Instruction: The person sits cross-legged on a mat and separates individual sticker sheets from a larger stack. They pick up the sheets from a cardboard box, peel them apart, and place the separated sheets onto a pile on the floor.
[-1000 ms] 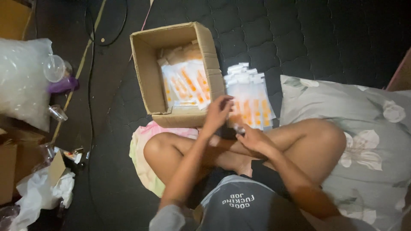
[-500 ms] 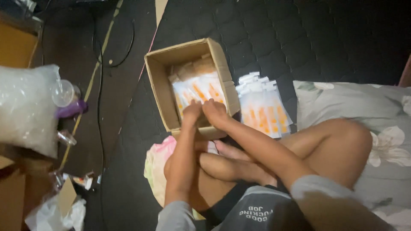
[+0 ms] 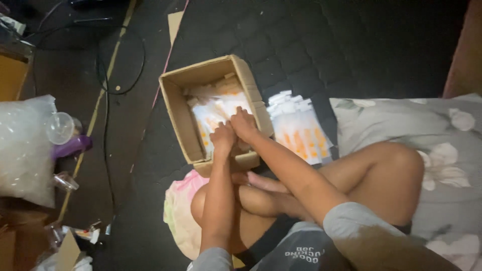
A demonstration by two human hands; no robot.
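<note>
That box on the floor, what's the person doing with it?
A person sits cross-legged on a dark mat with both hands inside the open cardboard box. The left hand and right hand press side by side on the white and orange packets packed in it. A second stack of packets lies on the mat just right of the box. A flowery pillow is at the right, and a clear plastic bag at the left.

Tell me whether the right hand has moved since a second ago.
Yes. The right hand went forward from in front of the cardboard box, over its near wall, onto the packets inside.
</note>
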